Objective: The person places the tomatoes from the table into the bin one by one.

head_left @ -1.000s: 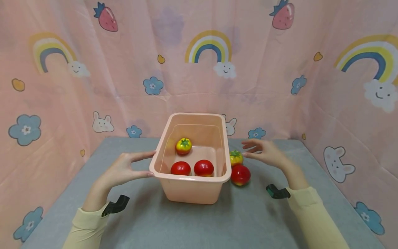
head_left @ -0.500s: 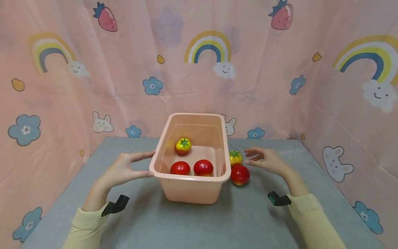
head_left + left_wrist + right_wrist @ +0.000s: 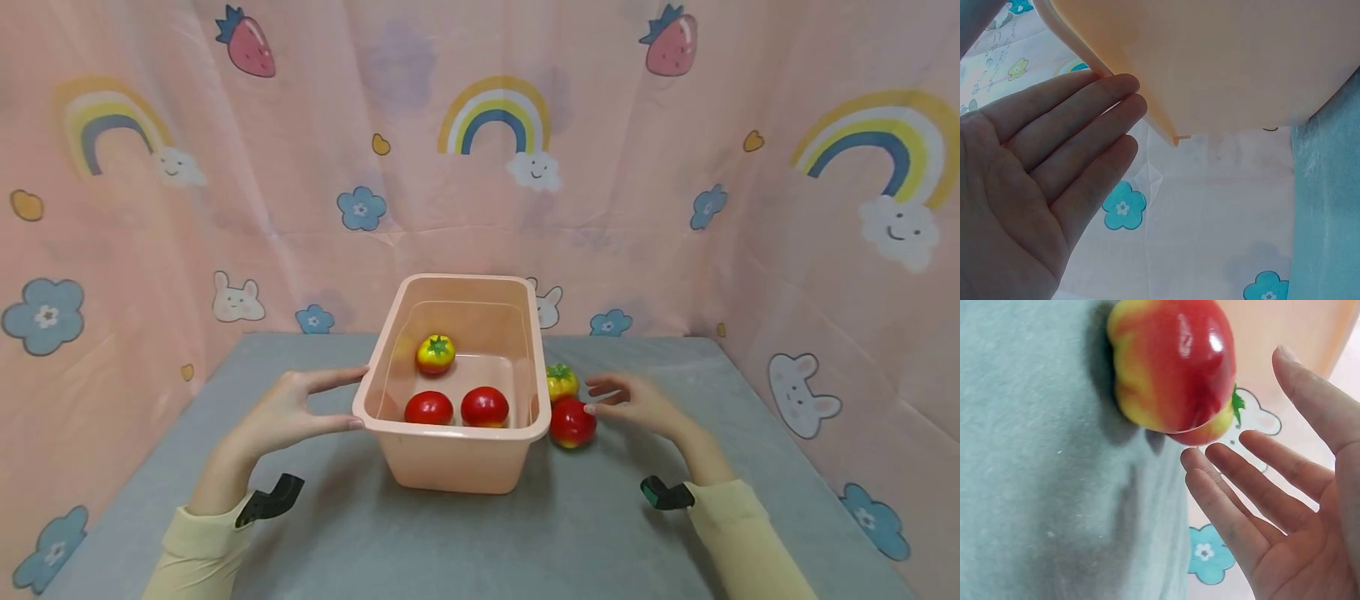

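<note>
1. A red tomato (image 3: 573, 422) lay on the grey bench (image 3: 585, 533), just at the fingertips of the right hand (image 3: 636, 403). Whether skin met fruit could not be told.
2. The right hand was spread, its fingers straight and apart, holding nothing. In the right wrist view the tomato sat just beyond the fingers (image 3: 1235, 512), red with a yellow patch.
3. A smaller yellow tomato (image 3: 562, 382) with a green stalk lay just past the red one, farther from the right hand, beside the wall of a pink plastic bin (image 3: 457, 454).
4. The bin stood between the two hands. The red tomato rested against its near corner on the right-hand side.
5. The left hand (image 3: 288, 410) was spread too, thumb and straight fingers resting on the bin's near rim on its own side.
6. Inside the bin lay two red tomatoes (image 3: 429, 407) (image 3: 484, 406) near the front and a yellow one (image 3: 436, 353) behind.
7. A pink curtain (image 3: 480, 167) printed with rainbows and flowers hung beyond both hands.
</note>
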A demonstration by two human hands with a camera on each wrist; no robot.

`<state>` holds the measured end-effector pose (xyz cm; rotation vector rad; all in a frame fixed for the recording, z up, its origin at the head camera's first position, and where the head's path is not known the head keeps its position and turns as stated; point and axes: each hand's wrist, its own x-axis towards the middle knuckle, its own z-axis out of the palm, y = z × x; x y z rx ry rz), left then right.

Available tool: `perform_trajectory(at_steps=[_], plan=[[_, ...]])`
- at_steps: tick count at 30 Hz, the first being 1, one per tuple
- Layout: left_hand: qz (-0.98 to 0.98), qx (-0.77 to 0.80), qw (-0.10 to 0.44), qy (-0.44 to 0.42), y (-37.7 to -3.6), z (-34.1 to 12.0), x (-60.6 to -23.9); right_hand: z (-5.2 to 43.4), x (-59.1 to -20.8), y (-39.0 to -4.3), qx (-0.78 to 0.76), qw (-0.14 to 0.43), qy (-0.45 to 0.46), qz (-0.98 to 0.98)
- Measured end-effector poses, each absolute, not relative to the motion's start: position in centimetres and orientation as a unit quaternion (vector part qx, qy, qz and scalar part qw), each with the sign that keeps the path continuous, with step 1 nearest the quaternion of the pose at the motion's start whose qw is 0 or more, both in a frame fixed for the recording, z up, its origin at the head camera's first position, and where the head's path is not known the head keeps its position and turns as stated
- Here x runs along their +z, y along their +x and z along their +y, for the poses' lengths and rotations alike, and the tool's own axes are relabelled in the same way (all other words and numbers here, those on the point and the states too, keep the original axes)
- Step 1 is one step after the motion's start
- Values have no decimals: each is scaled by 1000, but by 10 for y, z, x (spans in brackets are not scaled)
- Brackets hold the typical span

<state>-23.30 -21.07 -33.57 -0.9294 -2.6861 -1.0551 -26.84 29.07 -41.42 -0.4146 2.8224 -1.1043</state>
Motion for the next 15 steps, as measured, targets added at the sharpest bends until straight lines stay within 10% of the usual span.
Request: perform_trajectory(at_steps=[15], plan=[[-886,-345,56,-304,-232,-209,-334,286,-430,-266,-372,67,-126,917]])
